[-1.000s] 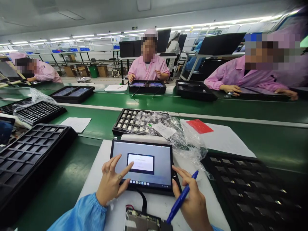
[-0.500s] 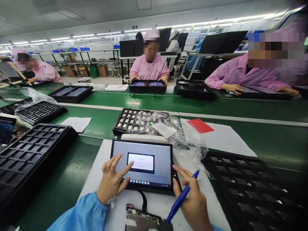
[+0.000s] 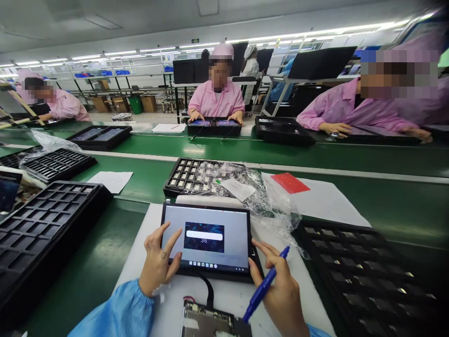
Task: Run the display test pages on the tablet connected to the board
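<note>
Your right hand (image 3: pixel 286 295) grips a pen (image 3: pixel 265 285), likely steadying the screen (image 3: pixel 233 234) at three o'clock; left hand (image 3: pixel 155 263) spreads empty at eight.

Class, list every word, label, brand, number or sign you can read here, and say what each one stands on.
"36": on the dark window in the tablet screen, below the white box.
Small marks on the blue pen: too blurred to read.
Paper slip on the plastic wrap: print too small.
Hanging sign at the back: too small.
</note>
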The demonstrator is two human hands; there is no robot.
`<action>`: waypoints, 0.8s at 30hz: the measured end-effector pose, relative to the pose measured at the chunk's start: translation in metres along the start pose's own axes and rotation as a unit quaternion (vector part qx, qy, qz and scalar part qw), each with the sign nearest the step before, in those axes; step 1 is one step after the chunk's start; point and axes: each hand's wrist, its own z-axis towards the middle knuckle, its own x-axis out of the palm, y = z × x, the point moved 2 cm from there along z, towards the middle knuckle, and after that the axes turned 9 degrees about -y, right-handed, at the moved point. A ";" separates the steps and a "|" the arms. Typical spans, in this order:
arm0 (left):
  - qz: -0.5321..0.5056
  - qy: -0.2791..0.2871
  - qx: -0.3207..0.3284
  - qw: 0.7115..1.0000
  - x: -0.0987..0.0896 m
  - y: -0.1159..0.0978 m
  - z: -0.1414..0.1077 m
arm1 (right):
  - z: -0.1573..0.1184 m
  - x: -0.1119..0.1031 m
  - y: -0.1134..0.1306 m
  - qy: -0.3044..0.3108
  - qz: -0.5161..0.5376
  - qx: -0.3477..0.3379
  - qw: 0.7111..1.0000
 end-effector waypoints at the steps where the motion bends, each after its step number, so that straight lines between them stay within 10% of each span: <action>1: 0.000 -0.002 -0.005 1.000 0.000 0.000 0.000 | 0.000 0.000 0.000 -0.001 -0.004 -0.004 1.000; 24: -0.064 -0.021 -0.153 0.986 0.008 0.017 -0.009 | -0.005 0.005 -0.008 0.036 -0.041 0.002 0.999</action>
